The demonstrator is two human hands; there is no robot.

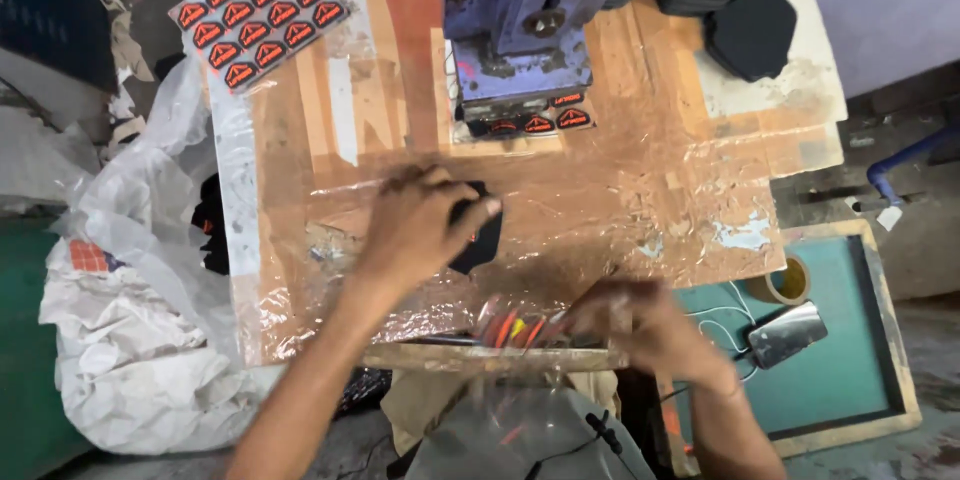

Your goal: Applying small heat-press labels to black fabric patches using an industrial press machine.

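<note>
Left hand (425, 225), near frame centre: fingers curled down over a flat black angular patch (480, 240), soft-edged, matte, pressed against the wrinkled clear plastic film covering the brown cardboard work surface (640, 200). Film is glossy, creased, taped in strips.

Right hand (640, 325), at 5 o'clock from the left, motion-blurred: fingers closed loosely around a fanned bunch of thin orange-and-red pieces (510, 328) at the board's near edge. Grip tightness hard to tell through the blur.

At 12 o'clock from the left hand: blue metal press (520, 20), paint chipped and rusty, with a row of black patches bearing orange emblems (540, 123) under its base.

At 11 o'clock: sheet of black-and-orange patches (262, 10) in a tilted grid.

At 9 o'clock: crumpled white plastic bag (130, 340), off the board.

At 2 o'clock: stack of plain black patches (750, 30).

At 4 o'clock: teal wooden-framed tray (850, 380) holding a tape roll (785, 282) and a shiny phone (788, 333).
</note>
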